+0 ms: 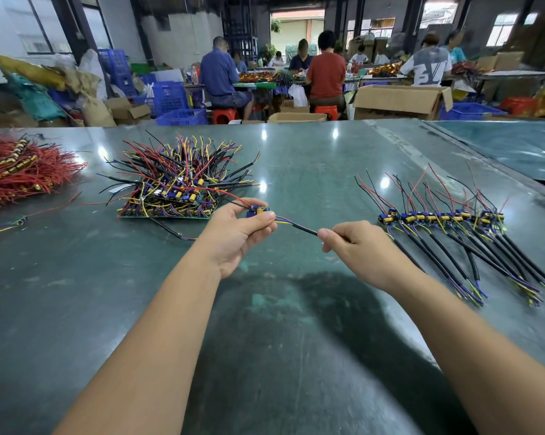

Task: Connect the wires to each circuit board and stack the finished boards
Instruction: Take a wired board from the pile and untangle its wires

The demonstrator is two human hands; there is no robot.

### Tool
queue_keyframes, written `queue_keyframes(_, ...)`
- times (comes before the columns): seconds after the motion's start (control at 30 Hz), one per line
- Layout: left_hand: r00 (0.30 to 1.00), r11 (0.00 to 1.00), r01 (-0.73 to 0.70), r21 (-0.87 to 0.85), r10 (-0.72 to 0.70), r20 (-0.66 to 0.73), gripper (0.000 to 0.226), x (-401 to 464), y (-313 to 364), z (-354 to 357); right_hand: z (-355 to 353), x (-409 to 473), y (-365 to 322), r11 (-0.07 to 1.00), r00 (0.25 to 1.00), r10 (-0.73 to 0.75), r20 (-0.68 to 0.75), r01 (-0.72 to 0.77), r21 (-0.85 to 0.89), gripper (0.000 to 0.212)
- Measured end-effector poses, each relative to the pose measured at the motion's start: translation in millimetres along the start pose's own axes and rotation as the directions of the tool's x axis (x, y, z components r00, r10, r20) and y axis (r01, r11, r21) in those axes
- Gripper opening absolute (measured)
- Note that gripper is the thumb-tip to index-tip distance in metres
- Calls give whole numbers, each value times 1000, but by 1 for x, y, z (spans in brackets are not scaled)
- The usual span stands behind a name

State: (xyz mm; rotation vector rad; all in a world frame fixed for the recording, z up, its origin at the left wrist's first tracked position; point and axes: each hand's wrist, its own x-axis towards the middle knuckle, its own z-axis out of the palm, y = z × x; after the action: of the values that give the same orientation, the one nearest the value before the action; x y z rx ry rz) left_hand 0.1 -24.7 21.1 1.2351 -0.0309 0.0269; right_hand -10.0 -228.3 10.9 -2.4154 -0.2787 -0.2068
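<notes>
My left hand [238,232] pinches a small circuit board [259,211] with blue and yellow parts, held above the green table [264,324]. A black sheathed cable [299,227] runs from that board to the right, and my right hand [356,246] grips it in curled fingers. Thin red and black wires trail from the board to the upper left. A heap of wired boards [173,186] lies on the table to the left of my hands. On the right, a row of several boards with black cables [447,227] lies side by side.
A pile of red wires [20,171] sits at the far left of the table, with a loose wired piece [10,224] below it. Beyond the table's far edge are cardboard boxes [400,102], blue crates [180,117] and several seated people at other benches.
</notes>
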Motion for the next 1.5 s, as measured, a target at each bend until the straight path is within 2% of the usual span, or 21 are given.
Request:
queue_keyframes(0.13,1000,1000,1,28,-1,-12,19,-1,2,0,-2,2,5,998,996,12,-90,-17,-53,49)
queue_keyframes(0.3,999,1000,2,21,-1,-47,19,-1,4,-2,-3,2,5,996,996,77,53,-79,29,31)
queue_keyframes(0.47,1000,999,-1,46,2,-17,19,-3,-1,7,-4,4,9,993,995,95,13,-94,-70,29)
queue_keyframes(0.73,995,999,-50,-1,49,-91,18,0,-1,7,5,1,7,975,990,107,-95,-123,-188,55)
queue_keyframes(0.8,993,998,-57,2,57,-100,19,1,-1,4,4,1,9,970,992,108,-69,-120,-212,51)
queue_keyframes(0.9,988,997,-80,4,80,-128,20,4,1,1,-2,4,11,991,993,119,-8,-119,-59,31)
queue_keyframes(0.97,985,995,-96,15,97,-143,20,5,2,-2,-5,4,11,993,993,118,-12,-118,-10,30)
queue_keyframes(1.13,983,994,-96,54,104,-148,21,6,-4,-2,1,6,17,984,989,116,-97,-128,-126,35)
queue_keyframes(1.27,977,993,-108,45,114,-181,20,8,-4,-5,3,6,19,995,987,92,-131,-96,-21,39)
queue_keyframes(1.33,973,993,-113,30,117,-199,20,9,-3,-8,4,7,21,990,990,111,-86,-102,100,31)
queue_keyframes(1.37,971,993,-116,29,120,-207,20,10,-2,-10,3,7,20,969,989,137,-49,-124,213,24)
queue_keyframes(1.43,966,992,-123,38,129,-224,20,11,-2,-11,-1,7,20,880,983,178,47,-180,439,17)
queue_keyframes(1.5,963,991,-123,52,132,-234,21,12,-3,-11,-4,8,20,853,977,189,94,-211,478,14)
